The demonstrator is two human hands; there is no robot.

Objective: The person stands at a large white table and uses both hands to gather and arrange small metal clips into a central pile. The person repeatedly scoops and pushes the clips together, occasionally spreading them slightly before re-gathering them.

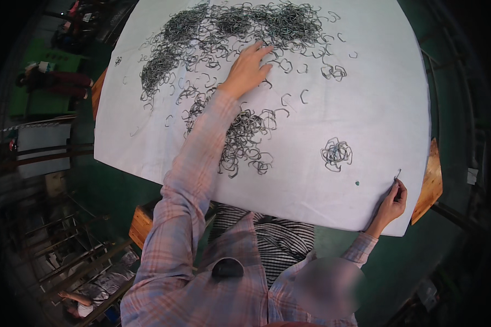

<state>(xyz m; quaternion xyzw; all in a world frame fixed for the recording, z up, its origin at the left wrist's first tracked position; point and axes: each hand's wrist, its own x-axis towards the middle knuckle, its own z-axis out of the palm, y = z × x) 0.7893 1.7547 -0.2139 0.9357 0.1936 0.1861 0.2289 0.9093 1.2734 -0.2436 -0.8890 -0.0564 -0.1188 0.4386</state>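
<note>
White tabletop [384, 117]: left hand [245, 72] outspread at wire hooks [289, 24], right hand [392, 206] pinching thin wire [398, 175].

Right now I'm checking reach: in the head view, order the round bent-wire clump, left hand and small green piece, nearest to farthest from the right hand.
1. Small green piece: just left.
2. Round bent-wire clump: beyond it, upper left.
3. Left hand: far upper left.

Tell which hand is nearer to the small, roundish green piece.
Right. The right hand is just right of the green piece; the left hand is farther, ahead and left.
</note>
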